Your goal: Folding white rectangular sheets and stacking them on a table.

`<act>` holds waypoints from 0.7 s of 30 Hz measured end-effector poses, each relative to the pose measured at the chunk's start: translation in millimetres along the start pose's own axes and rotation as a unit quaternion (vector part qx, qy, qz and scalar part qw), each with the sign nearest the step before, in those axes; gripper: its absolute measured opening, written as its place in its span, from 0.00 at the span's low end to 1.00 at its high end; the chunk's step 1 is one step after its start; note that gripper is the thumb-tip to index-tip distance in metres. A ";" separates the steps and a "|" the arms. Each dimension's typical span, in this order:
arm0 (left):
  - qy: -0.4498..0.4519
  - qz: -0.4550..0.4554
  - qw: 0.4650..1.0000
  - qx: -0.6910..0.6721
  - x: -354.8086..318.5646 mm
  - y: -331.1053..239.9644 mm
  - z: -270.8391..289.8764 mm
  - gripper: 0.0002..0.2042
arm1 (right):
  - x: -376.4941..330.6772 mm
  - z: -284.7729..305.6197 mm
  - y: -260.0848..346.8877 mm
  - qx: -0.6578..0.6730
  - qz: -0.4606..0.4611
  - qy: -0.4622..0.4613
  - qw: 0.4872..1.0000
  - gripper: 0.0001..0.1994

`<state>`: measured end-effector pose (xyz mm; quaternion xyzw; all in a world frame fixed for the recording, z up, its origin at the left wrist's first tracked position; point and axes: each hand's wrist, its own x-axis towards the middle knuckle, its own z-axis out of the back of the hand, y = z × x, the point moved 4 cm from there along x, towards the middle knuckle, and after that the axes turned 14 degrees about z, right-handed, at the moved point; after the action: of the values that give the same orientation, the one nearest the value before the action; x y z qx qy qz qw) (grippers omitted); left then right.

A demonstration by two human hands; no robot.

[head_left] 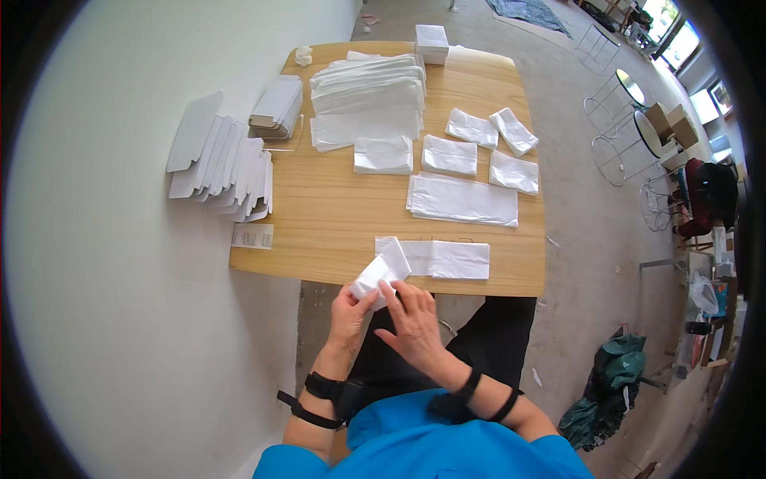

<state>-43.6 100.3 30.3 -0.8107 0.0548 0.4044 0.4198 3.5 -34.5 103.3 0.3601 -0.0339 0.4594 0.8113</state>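
Observation:
Just off the near table edge, my left hand (pixel 348 316) pinches a folded white bundle (pixel 372 279), thin and crinkled like plastic film. My right hand (pixel 413 323) lies against the bundle's right side, its fingers stretched out and its thumb apart. Behind the bundle, a white folded strip (pixel 460 260) lies along the table's near edge, with a second layer reaching left under the held piece. Farther back rests a wide, flat stack of white folded sheets (pixel 463 199). Several smaller folded white packets (pixel 383 156) are spread beyond it.
The wooden table (pixel 319 239) carries a tall pile of white sheets (pixel 367 100) and a white box (pixel 432 44) at the back. White flattened cartons (pixel 219 164) lean at the left edge by the wall, near a stack of cards (pixel 277 108). Stools (pixel 646 134) stand on the right.

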 end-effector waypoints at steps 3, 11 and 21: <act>0.071 -0.028 0.997 0.024 -2.2 -13.5 -41.1 0.13 | 11.6 -8.9 -18.0 -0.054 -0.034 -0.075 0.995 0.36; -0.080 -0.383 0.756 0.524 1.4 -29.8 -70.7 0.26 | -33.0 59.4 -130.9 0.315 -0.331 -0.303 0.836 0.12; -0.029 -0.373 0.590 0.716 40.8 17.2 -86.7 0.32 | -82.8 94.2 -193.4 0.338 -0.368 -0.312 0.808 0.13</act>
<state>29.1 36.6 18.6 -0.1865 0.0077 0.0662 0.9802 130.7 -213.8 33.9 0.7211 0.0078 -0.0283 0.6923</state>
